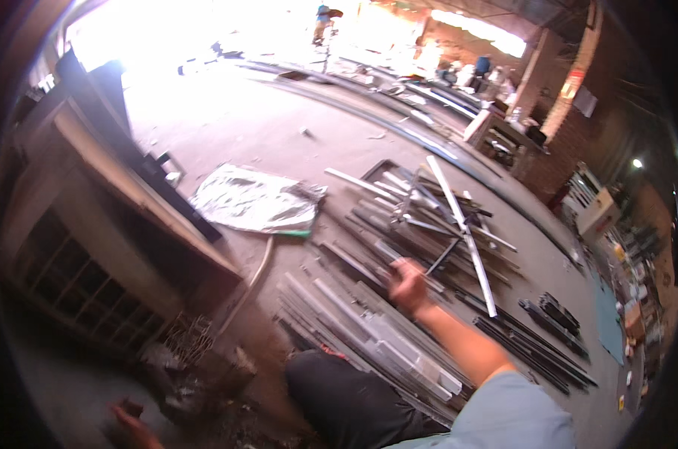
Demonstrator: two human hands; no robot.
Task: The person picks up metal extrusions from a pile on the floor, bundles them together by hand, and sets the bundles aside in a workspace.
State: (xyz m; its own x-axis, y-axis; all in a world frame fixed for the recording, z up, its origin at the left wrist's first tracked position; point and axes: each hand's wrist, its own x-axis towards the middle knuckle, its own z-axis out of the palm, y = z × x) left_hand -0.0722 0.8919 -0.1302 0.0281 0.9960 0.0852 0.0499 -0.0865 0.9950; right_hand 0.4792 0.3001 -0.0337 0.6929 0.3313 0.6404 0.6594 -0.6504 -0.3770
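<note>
Now my right hand (407, 284) reaches forward over the pile of metal strips (369, 329) that lies on the concrete floor (264, 127). The hand is blurred, but the fingers look curled down, half closed, and they seem to touch the upper ends of the grey strips; I cannot tell if they really pinch one. My right arm is stretched out almost straight from the lower right corner, bare from the light blue sleeve (503, 411) to the wrist, the back of the hand turned up.

My left hand (133, 426) is low at the bottom left, near the floor beside some dark rubble (197, 374). Only a part of it shows, so how far open it is I cannot tell.

Beyond the right hand lie more dark bars and one long white strip (462, 232) laid across them. To the left of the pile is a crumpled silver sheet (253, 198), and my dark knee (339, 389) is just beside the near strips
</note>
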